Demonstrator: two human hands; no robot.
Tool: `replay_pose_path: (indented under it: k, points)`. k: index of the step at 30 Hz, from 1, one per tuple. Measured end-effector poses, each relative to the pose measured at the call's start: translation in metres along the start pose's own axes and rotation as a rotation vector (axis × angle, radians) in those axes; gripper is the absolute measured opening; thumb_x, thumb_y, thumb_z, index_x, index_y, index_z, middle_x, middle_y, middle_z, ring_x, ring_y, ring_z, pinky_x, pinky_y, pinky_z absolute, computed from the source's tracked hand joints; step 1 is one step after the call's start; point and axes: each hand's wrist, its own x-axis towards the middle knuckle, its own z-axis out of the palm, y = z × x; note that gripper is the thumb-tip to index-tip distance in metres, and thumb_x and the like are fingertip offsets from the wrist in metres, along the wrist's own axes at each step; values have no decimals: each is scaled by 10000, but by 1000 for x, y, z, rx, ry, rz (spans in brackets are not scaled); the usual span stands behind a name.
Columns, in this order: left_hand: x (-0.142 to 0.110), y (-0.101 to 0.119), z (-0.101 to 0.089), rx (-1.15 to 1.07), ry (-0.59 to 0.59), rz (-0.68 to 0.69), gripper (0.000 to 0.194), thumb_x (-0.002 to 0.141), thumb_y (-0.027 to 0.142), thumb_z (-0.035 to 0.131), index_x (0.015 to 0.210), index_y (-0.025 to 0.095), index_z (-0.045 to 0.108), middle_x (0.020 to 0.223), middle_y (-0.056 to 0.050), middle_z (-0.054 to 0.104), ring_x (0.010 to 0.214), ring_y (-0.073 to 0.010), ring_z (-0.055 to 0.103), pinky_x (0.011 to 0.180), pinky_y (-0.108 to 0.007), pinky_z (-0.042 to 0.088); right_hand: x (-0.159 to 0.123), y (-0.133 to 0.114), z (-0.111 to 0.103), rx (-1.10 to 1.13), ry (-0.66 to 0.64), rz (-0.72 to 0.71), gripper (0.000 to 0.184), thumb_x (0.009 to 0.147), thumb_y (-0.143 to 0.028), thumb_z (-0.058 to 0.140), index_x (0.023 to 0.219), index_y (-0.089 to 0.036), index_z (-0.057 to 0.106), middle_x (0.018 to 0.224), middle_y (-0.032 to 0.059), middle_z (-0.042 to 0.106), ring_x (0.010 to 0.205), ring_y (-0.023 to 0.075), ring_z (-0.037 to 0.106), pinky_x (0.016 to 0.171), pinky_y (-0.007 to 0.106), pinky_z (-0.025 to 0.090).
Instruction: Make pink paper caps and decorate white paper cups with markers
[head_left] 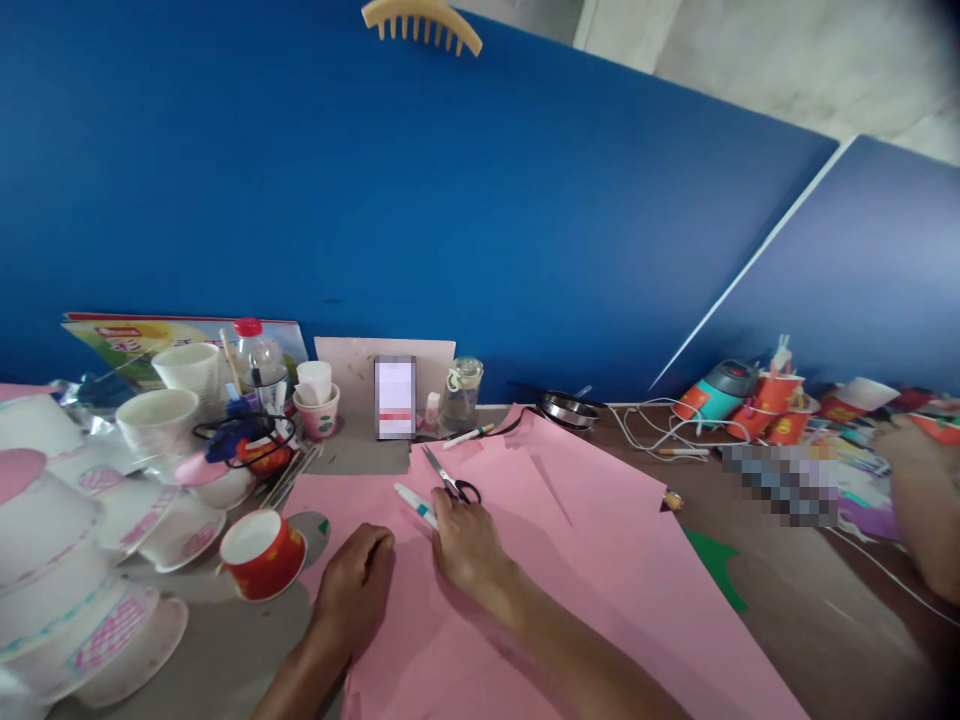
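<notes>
My left hand (358, 575) rests as a loose fist on the left part of a large sheet of pink paper (600, 560); nothing shows in it. On the same sheet, my right hand (471, 545) has its fingers bent down beside a pair of scissors (450, 478) with black handles. Its fingertips overlap the near handle. A white marker (412, 503) with a teal band lies against the thumb side of that hand. Whether the fingers grip the scissors or the marker is hidden. Another marker (469, 436) lies at the paper's far edge.
A red paper bowl (262, 555) and stacked white decorated bowls (45, 590) stand left. At the back are a phone (395, 398), a glass jar (462, 395) and a tape roll (568, 410). Another person's arm (919, 510) is at right, near cables and a teal bottle (716, 395).
</notes>
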Motion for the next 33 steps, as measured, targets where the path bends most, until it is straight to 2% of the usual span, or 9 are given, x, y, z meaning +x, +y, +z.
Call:
replay_pose_path:
  k: [2, 6, 12, 17, 20, 22, 26, 30, 33]
  points:
    - [-1, 0, 1, -3, 4, -11, 211, 906, 312, 416, 783, 215, 558, 713, -4, 608, 665, -169, 564, 632, -278, 426, 14, -2, -8, -55, 32, -96, 247, 871, -125, 439, 1101, -132, 531, 928, 129, 703, 832, 248, 673, 738, 332, 467]
    - [-2, 3, 1, -18, -7, -32, 199, 904, 293, 414, 770, 217, 539, 700, -2, 591, 656, -171, 552, 624, -281, 418, 62, -13, -19, -90, 51, -232, 273, 886, -109, 430, 1136, -143, 534, 1042, 129, 684, 975, 251, 645, 841, 345, 455]
    - [-2, 6, 0, -51, -13, -58, 198, 906, 284, 407, 772, 213, 533, 706, -6, 587, 670, -175, 562, 632, -284, 419, 134, -39, -8, -117, 9, -358, 319, 860, -91, 479, 1171, -145, 528, 1089, 135, 672, 972, 264, 651, 797, 361, 479]
    - [-1, 6, 0, -53, -9, -25, 191, 897, 258, 405, 763, 213, 534, 716, -6, 576, 674, -168, 563, 638, -276, 426, 155, -56, -2, -100, 24, -432, 332, 842, -87, 500, 1166, -141, 542, 1113, 134, 648, 998, 274, 628, 805, 378, 475]
    - [-2, 5, 0, -53, -7, -30, 180, 900, 249, 406, 769, 215, 525, 722, -6, 577, 677, -166, 558, 640, -274, 425, 144, -57, -6, -72, 83, -412, 346, 868, -87, 456, 1206, -130, 520, 1145, 149, 617, 1050, 281, 588, 860, 408, 449]
    - [-3, 5, 0, -60, -8, -33, 182, 905, 254, 404, 777, 215, 527, 728, -8, 583, 687, -168, 561, 645, -276, 427, 126, -50, -9, -48, 105, -403, 337, 899, -124, 438, 1227, -133, 513, 1146, 139, 614, 1064, 266, 574, 892, 402, 437]
    - [-2, 3, -1, -55, 5, -31, 200, 909, 271, 398, 792, 214, 550, 738, -18, 609, 700, -177, 576, 658, -288, 434, 66, -24, -2, 133, 101, -407, 280, 938, -212, 440, 1174, -141, 571, 1141, 105, 624, 1067, 216, 558, 935, 347, 424]
    - [1, -1, -2, -33, 39, 1, 210, 900, 304, 409, 775, 214, 552, 733, -23, 630, 687, -179, 586, 656, -289, 442, 6, 7, 13, 196, 191, -440, 313, 866, -238, 548, 1168, -162, 574, 1256, 112, 554, 1200, 277, 441, 1047, 437, 315]
    - [2, -3, -2, -10, 47, 18, 221, 890, 339, 425, 780, 212, 570, 730, -23, 644, 685, -180, 601, 654, -284, 448, -15, 27, 16, 173, 176, -244, 265, 865, -185, 523, 1120, -165, 591, 1147, 113, 580, 1073, 248, 505, 958, 394, 371]
